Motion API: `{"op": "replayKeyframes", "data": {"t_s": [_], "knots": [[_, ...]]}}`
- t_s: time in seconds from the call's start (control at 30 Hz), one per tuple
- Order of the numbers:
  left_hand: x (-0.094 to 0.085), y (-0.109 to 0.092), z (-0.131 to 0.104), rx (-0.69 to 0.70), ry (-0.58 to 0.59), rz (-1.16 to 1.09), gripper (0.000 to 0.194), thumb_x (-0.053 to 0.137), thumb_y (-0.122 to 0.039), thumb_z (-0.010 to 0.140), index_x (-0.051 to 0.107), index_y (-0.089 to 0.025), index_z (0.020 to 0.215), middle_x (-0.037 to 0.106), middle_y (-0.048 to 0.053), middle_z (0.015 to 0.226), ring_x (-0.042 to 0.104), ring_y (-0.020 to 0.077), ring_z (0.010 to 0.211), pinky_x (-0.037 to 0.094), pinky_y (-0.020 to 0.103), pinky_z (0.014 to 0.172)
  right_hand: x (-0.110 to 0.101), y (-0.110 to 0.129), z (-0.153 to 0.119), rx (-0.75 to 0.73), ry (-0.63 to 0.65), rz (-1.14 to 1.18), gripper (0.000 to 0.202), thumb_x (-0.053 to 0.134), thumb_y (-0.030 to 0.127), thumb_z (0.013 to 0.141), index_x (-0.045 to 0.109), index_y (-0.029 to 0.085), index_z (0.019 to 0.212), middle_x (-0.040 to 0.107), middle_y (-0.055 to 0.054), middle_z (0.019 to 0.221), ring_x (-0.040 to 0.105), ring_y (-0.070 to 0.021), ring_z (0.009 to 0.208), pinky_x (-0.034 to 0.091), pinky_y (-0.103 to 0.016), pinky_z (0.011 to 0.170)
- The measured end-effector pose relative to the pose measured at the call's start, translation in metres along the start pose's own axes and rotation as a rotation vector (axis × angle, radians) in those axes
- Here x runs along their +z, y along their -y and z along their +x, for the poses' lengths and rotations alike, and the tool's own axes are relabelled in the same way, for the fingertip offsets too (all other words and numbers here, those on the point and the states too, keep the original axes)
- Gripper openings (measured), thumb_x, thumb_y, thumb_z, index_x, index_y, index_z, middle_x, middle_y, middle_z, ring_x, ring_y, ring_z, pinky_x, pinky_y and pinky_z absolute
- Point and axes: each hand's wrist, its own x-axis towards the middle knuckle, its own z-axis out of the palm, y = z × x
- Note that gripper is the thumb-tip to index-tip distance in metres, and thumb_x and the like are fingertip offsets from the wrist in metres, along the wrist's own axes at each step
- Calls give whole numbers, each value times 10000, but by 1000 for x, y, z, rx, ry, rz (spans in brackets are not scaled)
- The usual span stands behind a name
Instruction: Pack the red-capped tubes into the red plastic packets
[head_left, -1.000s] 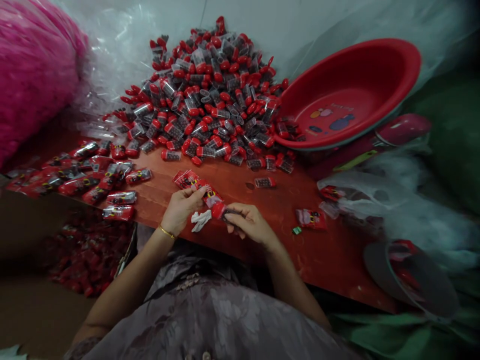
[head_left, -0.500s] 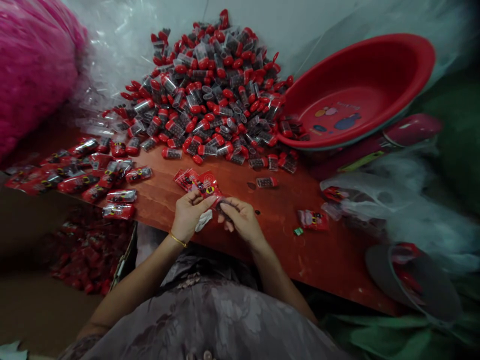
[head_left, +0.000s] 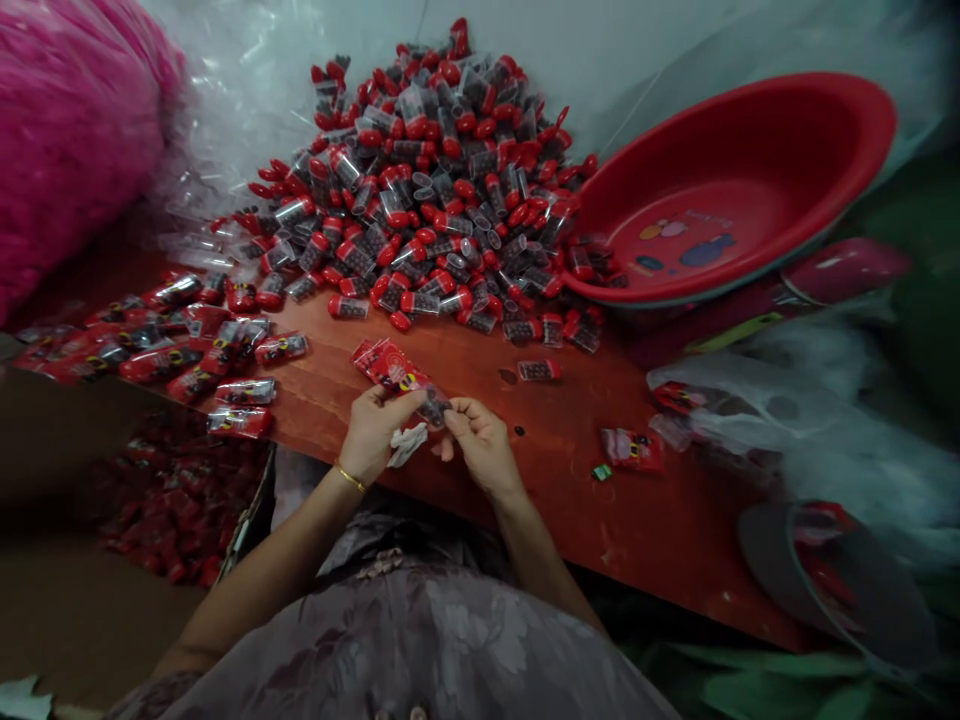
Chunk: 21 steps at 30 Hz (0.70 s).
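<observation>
My left hand (head_left: 373, 430) pinches the near end of a red printed packet (head_left: 409, 382) with a clear, dark-looking end, just above the table's front edge. On the other side of that end, my right hand (head_left: 481, 440) has its thumb and forefinger closed on the packet's edge. More flat red packets (head_left: 365, 352) lie under and behind it on the table. A crumpled white scrap (head_left: 408, 444) sits between my hands. Behind them rises a large heap of clear tubes with red caps (head_left: 420, 200). One tube (head_left: 538, 370) lies apart, to the right.
Filled red packets (head_left: 157, 362) lie at the left of the red-brown table (head_left: 555, 500). A red basin (head_left: 750, 190) leans at the back right, a grey container (head_left: 780, 570) stands front right, and a box of red packets (head_left: 172, 510) is below left.
My right hand has shifted slightly away from my left, and more of the packet's dark, clear end shows between them. The whole view has moved a little.
</observation>
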Motion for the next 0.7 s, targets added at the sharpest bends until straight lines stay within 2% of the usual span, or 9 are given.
{"op": "replayKeyframes", "data": {"t_s": [0.13, 0.23, 0.3, 0.4, 0.47, 0.5, 0.6, 0.63, 0.7], "knots": [[2, 9, -4, -107, 119, -32, 369, 837, -326, 471, 624, -128, 698, 619, -8, 549, 545, 98, 453, 419, 221, 464, 16, -9, 8, -54, -94, -97, 365, 606, 561, 736, 463, 225, 747, 529, 73, 474, 478, -92, 381, 401, -219, 432], [-8, 3, 0, -168, 90, -51, 326, 830, -296, 517, 630, -128, 713, 651, 17, 603, 607, 120, 532, 484, 233, 545, 24, -11, 23, -156, -166, -290, 408, 583, 594, 729, 430, 227, 638, 467, 70, 470, 450, -94, 407, 367, -217, 434], [-25, -13, 10, -194, 23, -40, 248, 796, -257, 592, 642, -136, 743, 692, 48, 700, 663, 149, 663, 524, 256, 667, 15, -6, 34, -249, -212, -542, 387, 497, 578, 805, 490, 221, 656, 520, 36, 542, 502, -117, 502, 400, -234, 522], [-60, -51, 32, -45, -179, -138, 101, 636, -281, 780, 638, -180, 770, 704, 28, 761, 677, 131, 781, 521, 233, 757, -24, 9, 46, -259, -412, -972, 353, 396, 491, 890, 605, 206, 902, 654, -65, 802, 593, -204, 770, 437, -307, 698], [-79, -73, 43, 59, -307, -229, 270, 472, -386, 878, 623, -194, 761, 710, 27, 808, 673, 121, 847, 513, 221, 780, -58, 15, 52, -164, -609, -1191, 406, 421, 458, 881, 599, 141, 1061, 654, -166, 973, 574, -287, 927, 434, -387, 769], [-84, -78, 47, 99, -290, -249, 362, 415, -466, 885, 625, -190, 783, 714, 48, 886, 665, 148, 922, 513, 254, 813, -73, 15, 55, -111, -673, -1261, 432, 412, 430, 886, 582, 107, 1119, 630, -209, 1059, 556, -317, 976, 427, -423, 794], [-79, -71, 48, 195, -306, -73, 375, 530, -548, 788, 650, -198, 846, 696, 73, 1038, 606, 220, 1082, 479, 324, 899, -91, 7, 64, -173, -604, -1350, 422, 405, 356, 890, 583, 70, 1144, 599, -220, 1154, 525, -330, 1054, 392, -461, 896], [-72, -63, 48, 278, -340, 72, 318, 631, -498, 730, 663, -213, 868, 688, 63, 1071, 575, 230, 1129, 453, 333, 934, -88, 3, 66, -240, -549, -1346, 412, 404, 348, 892, 592, 75, 1136, 598, -206, 1167, 519, -318, 1073, 380, -453, 930], [-56, -42, 49, 487, -257, 464, 323, 778, -380, 599, 696, -237, 877, 643, 57, 1189, 427, 268, 1287, 365, 374, 1025, -71, -6, 68, -368, -443, -1300, 391, 407, 351, 896, 607, 102, 1121, 594, -179, 1196, 507, -291, 1108, 369, -431, 971]]}}
